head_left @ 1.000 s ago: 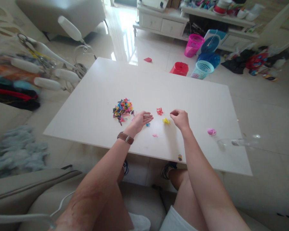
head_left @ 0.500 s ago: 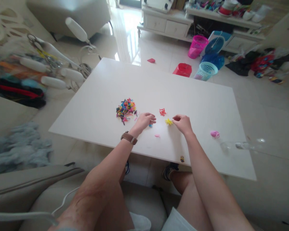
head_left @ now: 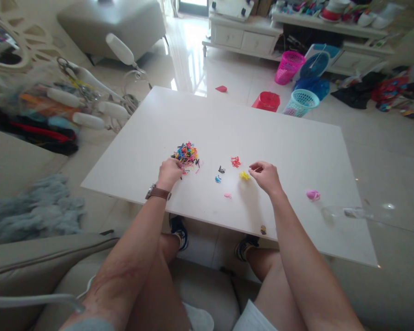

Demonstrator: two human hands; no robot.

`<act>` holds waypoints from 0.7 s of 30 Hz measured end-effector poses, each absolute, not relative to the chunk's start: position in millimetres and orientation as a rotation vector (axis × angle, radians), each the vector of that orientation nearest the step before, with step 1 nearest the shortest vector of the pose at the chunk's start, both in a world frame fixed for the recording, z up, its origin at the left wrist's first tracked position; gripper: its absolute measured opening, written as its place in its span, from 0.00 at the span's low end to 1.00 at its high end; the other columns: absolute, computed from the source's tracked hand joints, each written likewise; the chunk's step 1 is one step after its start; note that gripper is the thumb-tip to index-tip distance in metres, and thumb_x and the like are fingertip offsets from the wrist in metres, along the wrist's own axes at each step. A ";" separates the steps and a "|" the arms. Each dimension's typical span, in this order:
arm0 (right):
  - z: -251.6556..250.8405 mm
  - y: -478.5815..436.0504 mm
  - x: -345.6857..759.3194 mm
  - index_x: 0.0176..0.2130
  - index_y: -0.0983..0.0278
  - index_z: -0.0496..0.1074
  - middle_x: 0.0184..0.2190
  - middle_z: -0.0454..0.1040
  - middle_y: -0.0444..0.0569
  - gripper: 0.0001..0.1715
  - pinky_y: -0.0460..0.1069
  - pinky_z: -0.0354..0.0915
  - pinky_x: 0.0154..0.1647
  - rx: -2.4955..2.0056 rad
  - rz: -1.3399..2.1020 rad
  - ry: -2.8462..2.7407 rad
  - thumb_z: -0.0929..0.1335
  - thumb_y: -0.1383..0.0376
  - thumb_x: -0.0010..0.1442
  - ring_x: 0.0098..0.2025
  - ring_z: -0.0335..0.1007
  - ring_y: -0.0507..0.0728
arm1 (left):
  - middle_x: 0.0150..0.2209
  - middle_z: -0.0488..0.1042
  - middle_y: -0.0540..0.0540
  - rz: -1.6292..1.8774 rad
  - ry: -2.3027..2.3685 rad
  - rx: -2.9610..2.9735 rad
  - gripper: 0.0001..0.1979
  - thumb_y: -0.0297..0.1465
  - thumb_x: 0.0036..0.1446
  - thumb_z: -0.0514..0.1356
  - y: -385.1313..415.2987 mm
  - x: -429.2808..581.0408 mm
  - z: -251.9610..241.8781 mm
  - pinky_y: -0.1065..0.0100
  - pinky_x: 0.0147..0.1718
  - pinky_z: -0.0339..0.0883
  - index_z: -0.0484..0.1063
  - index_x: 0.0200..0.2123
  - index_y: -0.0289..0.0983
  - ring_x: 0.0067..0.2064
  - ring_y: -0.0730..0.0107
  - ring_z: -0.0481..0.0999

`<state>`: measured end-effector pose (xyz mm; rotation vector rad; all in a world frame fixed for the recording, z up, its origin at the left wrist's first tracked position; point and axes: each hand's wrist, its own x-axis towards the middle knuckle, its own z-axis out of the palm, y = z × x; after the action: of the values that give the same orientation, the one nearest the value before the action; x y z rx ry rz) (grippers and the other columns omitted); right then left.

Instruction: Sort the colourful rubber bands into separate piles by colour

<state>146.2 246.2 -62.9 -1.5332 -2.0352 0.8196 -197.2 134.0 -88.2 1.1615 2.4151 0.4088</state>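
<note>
My left hand (head_left: pixel 170 174) is at the near left edge of a mixed pile of small colourful elastic hair ties (head_left: pixel 188 152). Its fingers are curled in and touch the pile; what they pinch, if anything, is hidden. My right hand (head_left: pixel 265 174) hovers beside a small yellow bunch (head_left: pixel 244 176), thumb and fingers slightly apart with nothing visible between them. Between the hands lie a red bunch (head_left: pixel 235 161), a few black ties (head_left: pixel 221 169), a few blue ones (head_left: pixel 218 179) and a pink one (head_left: pixel 227 196).
The white table (head_left: pixel 200 119) bears a purple-pink object (head_left: pixel 312 195) at right, a clear container (head_left: pixel 348 212) near the right edge and a tiny figure (head_left: pixel 263 229) at the front edge. White lamp arms (head_left: pixel 113 110) stand beside the left edge. Baskets (head_left: pixel 301 102) stand on the floor beyond.
My left hand has moved left from the small bunches to the mixed pile, uncovering the black and blue ties. My right hand has stayed by the yellow bunch, its fingers slightly more apart.
</note>
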 end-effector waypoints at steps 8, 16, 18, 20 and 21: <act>-60.7 245.1 144.5 0.33 0.62 0.80 0.30 0.81 0.48 0.06 0.50 0.70 0.39 -1.515 0.814 -2.064 0.71 0.65 0.53 0.30 0.75 0.55 | 0.39 0.83 0.39 0.387 2.412 1.267 0.19 0.21 0.45 0.64 137.6 -196.6 -114.7 0.63 0.44 0.70 0.84 0.41 0.38 0.45 0.53 0.81; -57.1 243.1 144.1 0.33 0.62 0.80 0.31 0.82 0.48 0.05 0.50 0.69 0.39 -1.518 0.838 -2.075 0.71 0.66 0.56 0.31 0.75 0.54 | 0.36 0.84 0.39 0.461 2.432 1.209 0.12 0.24 0.47 0.64 142.1 -203.1 -101.0 0.63 0.44 0.71 0.85 0.35 0.36 0.42 0.54 0.81; -55.9 242.6 143.7 0.32 0.62 0.80 0.31 0.82 0.48 0.06 0.50 0.69 0.40 -1.512 0.833 -2.077 0.70 0.65 0.57 0.31 0.75 0.55 | 0.36 0.84 0.39 0.501 2.438 1.187 0.11 0.25 0.48 0.64 143.1 -205.7 -94.7 0.63 0.44 0.71 0.85 0.35 0.35 0.43 0.55 0.82; -55.2 242.2 143.4 0.32 0.62 0.80 0.31 0.82 0.48 0.07 0.50 0.69 0.40 -1.506 0.821 -2.079 0.70 0.65 0.58 0.31 0.75 0.55 | 0.36 0.84 0.40 0.551 2.440 1.168 0.11 0.25 0.47 0.65 143.1 -208.5 -89.8 0.64 0.45 0.71 0.85 0.35 0.35 0.44 0.56 0.82; -55.1 242.1 143.3 0.31 0.62 0.80 0.32 0.82 0.48 0.07 0.50 0.69 0.41 -1.503 0.818 -2.082 0.70 0.65 0.58 0.31 0.75 0.55 | 0.36 0.84 0.41 0.574 2.441 1.159 0.11 0.25 0.47 0.65 142.8 -209.7 -88.0 0.64 0.45 0.71 0.85 0.36 0.35 0.44 0.56 0.81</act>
<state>143.3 242.1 -55.1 -1.5030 -2.0817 0.8175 -209.7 142.8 -88.0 1.1589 2.4406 0.5744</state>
